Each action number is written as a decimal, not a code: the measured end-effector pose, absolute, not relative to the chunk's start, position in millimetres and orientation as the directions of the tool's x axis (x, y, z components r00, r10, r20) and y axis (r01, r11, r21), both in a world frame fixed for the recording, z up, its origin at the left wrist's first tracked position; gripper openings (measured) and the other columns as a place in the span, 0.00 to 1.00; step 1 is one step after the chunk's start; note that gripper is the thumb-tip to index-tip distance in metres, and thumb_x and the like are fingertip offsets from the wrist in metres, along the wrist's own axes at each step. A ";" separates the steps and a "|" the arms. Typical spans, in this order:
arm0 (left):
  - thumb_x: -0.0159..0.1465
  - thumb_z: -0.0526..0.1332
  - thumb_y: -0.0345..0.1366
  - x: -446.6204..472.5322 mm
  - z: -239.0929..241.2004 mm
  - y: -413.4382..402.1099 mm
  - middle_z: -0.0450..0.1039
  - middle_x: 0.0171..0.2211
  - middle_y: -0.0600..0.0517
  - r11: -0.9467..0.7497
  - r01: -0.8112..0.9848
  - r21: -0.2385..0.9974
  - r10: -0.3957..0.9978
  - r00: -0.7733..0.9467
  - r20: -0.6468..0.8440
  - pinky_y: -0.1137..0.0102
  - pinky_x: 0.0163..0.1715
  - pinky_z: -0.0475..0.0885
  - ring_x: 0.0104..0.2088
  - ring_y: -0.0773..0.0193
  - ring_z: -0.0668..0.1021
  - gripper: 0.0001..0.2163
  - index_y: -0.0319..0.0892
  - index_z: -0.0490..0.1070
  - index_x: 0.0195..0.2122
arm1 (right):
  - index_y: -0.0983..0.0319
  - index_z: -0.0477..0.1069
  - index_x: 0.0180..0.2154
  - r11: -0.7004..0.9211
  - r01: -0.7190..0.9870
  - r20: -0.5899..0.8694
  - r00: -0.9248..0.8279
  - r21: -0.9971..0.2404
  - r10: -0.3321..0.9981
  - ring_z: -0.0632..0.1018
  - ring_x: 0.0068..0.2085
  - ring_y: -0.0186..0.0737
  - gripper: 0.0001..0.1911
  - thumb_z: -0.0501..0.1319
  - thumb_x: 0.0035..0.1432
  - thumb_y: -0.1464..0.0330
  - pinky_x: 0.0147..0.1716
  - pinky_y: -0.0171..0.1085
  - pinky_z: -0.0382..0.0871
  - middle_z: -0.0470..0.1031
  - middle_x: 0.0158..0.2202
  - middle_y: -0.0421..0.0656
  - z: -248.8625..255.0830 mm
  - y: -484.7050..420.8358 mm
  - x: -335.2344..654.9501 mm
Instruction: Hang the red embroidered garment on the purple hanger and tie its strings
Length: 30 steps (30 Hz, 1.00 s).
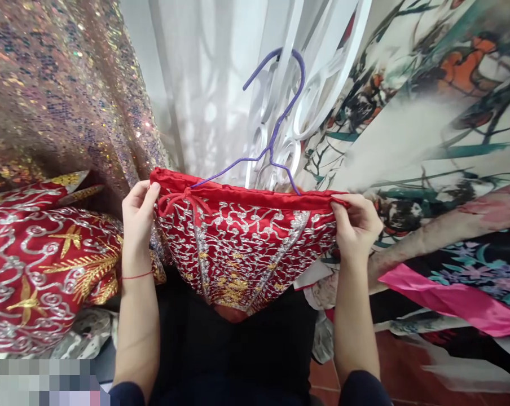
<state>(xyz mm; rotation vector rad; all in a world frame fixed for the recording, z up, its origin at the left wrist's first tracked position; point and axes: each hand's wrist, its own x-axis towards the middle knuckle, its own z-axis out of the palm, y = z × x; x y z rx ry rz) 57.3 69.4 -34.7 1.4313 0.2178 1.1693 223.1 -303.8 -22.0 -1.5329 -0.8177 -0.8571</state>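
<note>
Both hands are pinched shut on a red embroidered garment (242, 248): left hand (139, 211) at one waistband corner, right hand (356, 223) at the other. Its purple wire hanger (276, 132) hooks onto white metalwork (318, 96).

The embroidered garment (242, 254) is bright red satin with silver scrollwork all over and gold motifs low at its middle; its top hem is plain red, with a red drawstring bow near the left corner. Above it hangs a purple wire hanger (276, 121) against a white sheer curtain (204, 84). Left of the garment, a sequin fabric (56, 84) glitters in gold, pink and blue, and a second red cloth (39, 270) carries silver swirls and gold leaves. To the garment's right, a printed fabric (441, 113) shows teal, orange and black on cream, with a pink satin strip (449, 299) below it.
</note>
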 end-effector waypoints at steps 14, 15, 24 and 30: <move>0.62 0.66 0.53 47.3 -49.7 63.8 0.73 0.31 0.54 -0.441 -0.425 0.790 0.684 0.411 0.603 0.73 0.35 0.74 0.30 0.69 0.75 0.18 0.44 0.75 0.41 | 0.62 0.74 0.37 -0.533 0.702 0.878 0.432 -0.472 -0.207 0.76 0.32 0.43 0.16 0.66 0.59 0.55 0.33 0.42 0.72 0.75 0.32 0.45 -32.5 -293.5 210.0; 0.63 0.65 0.54 48.2 -50.2 61.6 0.75 0.36 0.52 -0.479 -0.424 0.768 0.669 0.389 0.633 0.71 0.41 0.75 0.36 0.66 0.77 0.18 0.45 0.74 0.44 | 0.62 0.74 0.38 -0.567 0.716 0.913 0.333 -0.407 -0.236 0.76 0.36 0.46 0.13 0.67 0.59 0.58 0.36 0.44 0.72 0.75 0.35 0.46 -30.7 -287.6 204.3; 0.56 0.60 0.68 54.2 -69.5 50.8 0.69 0.55 0.48 -0.509 -0.605 0.613 0.537 0.333 0.775 0.58 0.60 0.69 0.58 0.53 0.74 0.36 0.51 0.63 0.59 | 0.59 0.71 0.44 -0.192 0.908 0.875 0.412 -0.372 0.254 0.71 0.21 0.28 0.06 0.63 0.65 0.67 0.24 0.30 0.65 0.72 0.26 0.34 -26.9 -190.6 117.3; 0.61 0.68 0.50 41.0 -58.6 41.6 0.70 0.55 0.46 -0.578 -0.410 0.706 0.593 0.383 0.708 0.62 0.59 0.70 0.55 0.57 0.75 0.27 0.48 0.62 0.58 | 0.62 0.73 0.41 -0.351 0.804 0.686 0.594 -0.480 0.421 0.71 0.21 0.28 0.16 0.65 0.62 0.55 0.24 0.30 0.59 0.72 0.22 0.32 -36.4 -135.6 106.5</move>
